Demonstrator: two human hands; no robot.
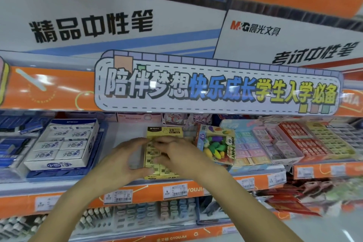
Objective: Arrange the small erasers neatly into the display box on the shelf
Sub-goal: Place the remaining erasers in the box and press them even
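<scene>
A yellow display box (164,130) with a rabbit mark stands on the middle shelf, with small yellow erasers (166,169) lined up inside. My left hand (125,160) rests on the box's left side, thumb near its lower front, fingers curved over the top rows. My right hand (176,155) lies over the erasers in the box's middle, fingers bent and meeting the left fingertips near the back. Motion blur hides whether either hand pinches an eraser. Most of the box's contents are covered by my hands.
A white eraser box (64,143) stands to the left, a pack of fruit-shaped erasers (218,143) leans at the right, then pastel, red and yellow eraser boxes (294,141). Price tags (175,190) line the orange shelf edge. A large banner (216,86) hangs above.
</scene>
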